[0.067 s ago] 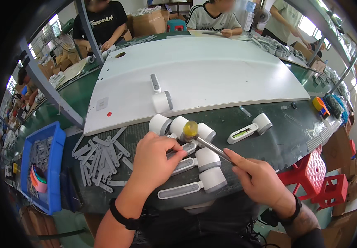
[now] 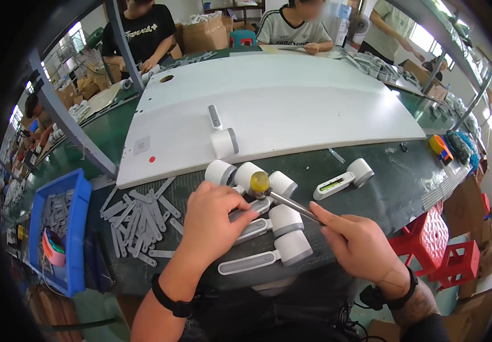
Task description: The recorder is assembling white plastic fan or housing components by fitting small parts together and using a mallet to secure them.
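Note:
My right hand is wrapped around the metal shaft of a small mallet with a yellow, clear-looking head. That head is just over the far end of the grey strip on a white handle. Thumb and fingers of my left hand press on this handle, hiding its near part. The handle belongs to one of several white devices with round, grey-rimmed heads; which head is its own I cannot tell. Nearer me lie two similar devices, one with its grey-topped handle pointing left.
Loose grey strips are piled left of my left hand, beside a blue bin holding more. A device with an open handle slot lies right. Beyond is a large white board bearing another device. Red stools stand right; co-workers sit opposite.
The mallet's head has dropped slightly and moved a little left, toward the handle under my left hand. My left hand stays in place.

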The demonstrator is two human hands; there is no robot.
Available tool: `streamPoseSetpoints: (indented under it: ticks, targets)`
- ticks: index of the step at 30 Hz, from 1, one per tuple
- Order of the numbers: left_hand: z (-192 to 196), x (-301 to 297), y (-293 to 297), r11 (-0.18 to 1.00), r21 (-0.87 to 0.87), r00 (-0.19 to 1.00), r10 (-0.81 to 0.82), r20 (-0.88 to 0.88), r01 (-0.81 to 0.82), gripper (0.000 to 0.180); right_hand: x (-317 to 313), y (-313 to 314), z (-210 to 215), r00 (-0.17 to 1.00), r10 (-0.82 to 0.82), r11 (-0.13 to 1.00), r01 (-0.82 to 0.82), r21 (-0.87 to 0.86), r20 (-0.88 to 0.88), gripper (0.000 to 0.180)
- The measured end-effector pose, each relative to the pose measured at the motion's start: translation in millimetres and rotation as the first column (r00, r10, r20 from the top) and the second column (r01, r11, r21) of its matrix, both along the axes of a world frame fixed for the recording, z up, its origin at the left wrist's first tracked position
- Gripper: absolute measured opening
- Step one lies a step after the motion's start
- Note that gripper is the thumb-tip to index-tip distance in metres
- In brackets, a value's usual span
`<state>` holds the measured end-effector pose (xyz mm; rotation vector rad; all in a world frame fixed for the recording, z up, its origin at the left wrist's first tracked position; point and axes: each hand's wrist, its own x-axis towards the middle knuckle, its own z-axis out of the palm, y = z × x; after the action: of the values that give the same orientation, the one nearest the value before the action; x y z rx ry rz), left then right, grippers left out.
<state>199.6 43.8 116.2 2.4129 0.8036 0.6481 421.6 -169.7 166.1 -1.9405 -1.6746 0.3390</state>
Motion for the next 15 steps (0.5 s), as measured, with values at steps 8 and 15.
streamPoseSetpoints:
  ticks: [8,15]
  targets:
    - [3.0,-39.2,-0.9,0.961,0.276,0.998,0.037,-0.057,-0.020,0.034,-16.1,1.0,6.5,0.995,0.050,0.952,-0.021,0.304,-0.087,0.056]
    - [-11.7,-42.2,0.8,0.985,0.167,0.999,0.039,-0.019,-0.035,0.029,-20.0,1.0,15.7,0.999,0.049,0.999,-0.049,0.020,-0.014,0.054]
